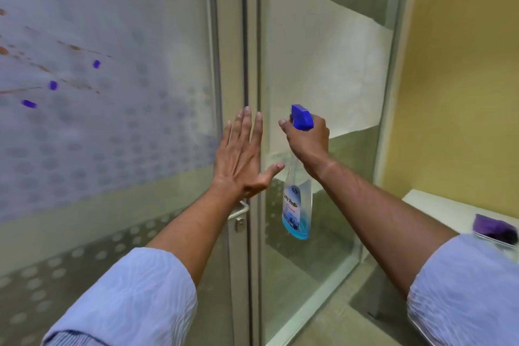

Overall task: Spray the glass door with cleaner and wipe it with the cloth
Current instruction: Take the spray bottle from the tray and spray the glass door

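Note:
My right hand (307, 140) grips the neck of a clear spray bottle (297, 205) with a blue trigger head and a little blue liquid at its bottom. The nozzle points at the glass door (323, 64), which has a frosted band across its middle. My left hand (243, 157) lies flat with straight fingers against the door's pale metal frame (251, 36), just above the lever handle (238, 212). A purple cloth (495, 229) lies on a white surface at the far right, apart from both hands.
To the left of the frame stands a frosted glass panel (112, 93) with a dot pattern and brown and purple marks. A yellow wall (463, 78) rises at the right. The white counter (438, 205) juts in beside my right arm.

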A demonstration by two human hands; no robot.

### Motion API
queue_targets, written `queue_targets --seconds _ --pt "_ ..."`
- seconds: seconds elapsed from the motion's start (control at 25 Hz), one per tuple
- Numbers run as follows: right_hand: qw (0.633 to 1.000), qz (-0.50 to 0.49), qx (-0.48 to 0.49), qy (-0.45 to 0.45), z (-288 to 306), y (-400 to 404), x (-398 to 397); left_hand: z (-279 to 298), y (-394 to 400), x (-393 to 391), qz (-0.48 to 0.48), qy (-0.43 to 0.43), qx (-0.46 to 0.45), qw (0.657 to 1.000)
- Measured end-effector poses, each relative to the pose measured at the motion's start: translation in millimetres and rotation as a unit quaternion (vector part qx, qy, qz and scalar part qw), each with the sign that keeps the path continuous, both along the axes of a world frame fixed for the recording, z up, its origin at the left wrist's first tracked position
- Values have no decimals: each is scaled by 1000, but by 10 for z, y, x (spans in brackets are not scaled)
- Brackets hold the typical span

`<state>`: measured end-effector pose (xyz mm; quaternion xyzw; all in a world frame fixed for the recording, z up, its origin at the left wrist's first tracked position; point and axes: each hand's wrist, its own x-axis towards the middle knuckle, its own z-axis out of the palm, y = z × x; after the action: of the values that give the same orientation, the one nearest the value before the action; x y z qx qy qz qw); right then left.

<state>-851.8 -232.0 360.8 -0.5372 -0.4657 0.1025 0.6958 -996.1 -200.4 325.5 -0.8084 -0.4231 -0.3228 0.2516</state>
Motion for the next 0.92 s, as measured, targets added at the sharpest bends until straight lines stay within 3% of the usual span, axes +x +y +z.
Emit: queue_targets --seconds 0.48,0.92 --pt "989 -142 -5 -28 -676 -578 2229 -622 -108 2445 -116 25 -56 991" --pt "942 -332 -28 -21 -1317 -543 4131 -1098 313 4602 -272 49 -91 957"
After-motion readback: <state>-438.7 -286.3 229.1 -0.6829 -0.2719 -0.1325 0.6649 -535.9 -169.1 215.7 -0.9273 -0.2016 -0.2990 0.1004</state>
